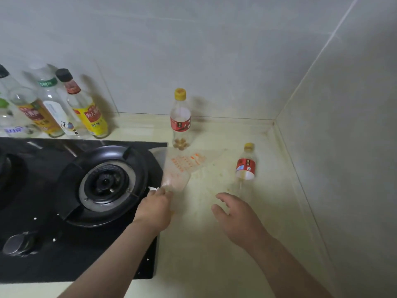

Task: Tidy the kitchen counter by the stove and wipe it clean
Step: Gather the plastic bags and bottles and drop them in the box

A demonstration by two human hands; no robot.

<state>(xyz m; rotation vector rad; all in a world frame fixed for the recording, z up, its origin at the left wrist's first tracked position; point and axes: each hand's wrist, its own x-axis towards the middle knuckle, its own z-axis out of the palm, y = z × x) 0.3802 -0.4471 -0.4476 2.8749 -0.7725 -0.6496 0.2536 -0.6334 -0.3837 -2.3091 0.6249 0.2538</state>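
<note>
Hands: how many are seen, and how are they held?
— Two, low in the frame. The left hand [155, 208] is reached to the stove's right edge, its fingers curled on the near end of a clear plastic bag [180, 168]. The right hand [236, 216] is held apart from it at lower centre-right, fingers spread and relaxed above the counter [214, 265]; nothing is held in it.

And the stove?
— One black stove [43, 265] is seen at lower left. One round burner [105, 181] is fully shown, a second burner [5, 168] is cut by the left edge, and one metal knob [17, 244] is set near its front. A few white specks are scattered on the glass.

What is laid on the counter?
— One bag, printed in orange, is spread from the stove's corner toward mid-frame. Pale smears and crumbs [212, 179] are seen just right of it.

Bottles?
— Two small ones with yellow caps and red labels are counted. The first small bottle [180, 121] is stood upright just beyond the bag, at centre. The second small bottle [246, 166] is placed right of the bag; whether it stands or lies cannot be told.

Farther back?
— Four tall bottles [86, 108] can be counted at upper left, behind the stove against the tiled wall [214, 50]; others there are blurred and cut by the edge.
</note>
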